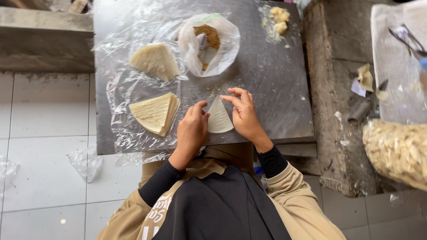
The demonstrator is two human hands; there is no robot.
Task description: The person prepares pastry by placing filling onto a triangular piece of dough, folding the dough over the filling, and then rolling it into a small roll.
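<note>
A single pale wedge-shaped pastry sheet [219,118] lies flat on the grey metal board [271,80], point away from me. My left hand [192,129] rests at its left edge, thumb touching it. My right hand [243,114] presses its upper right edge with the fingertips. Two stacks of the same wedge sheets sit on clear plastic to the left, one nearer [155,113] and one farther [155,60]. A small plastic bag with brown filling [209,42] stands open behind the sheet.
Crumbly dough lumps [278,20] lie at the board's far right. A rough concrete ledge [338,89] with scraps is on the right, beyond it a large bag of pale folded pieces [396,151]. White floor tiles [44,133] with a crumpled plastic piece [84,162] are on the left.
</note>
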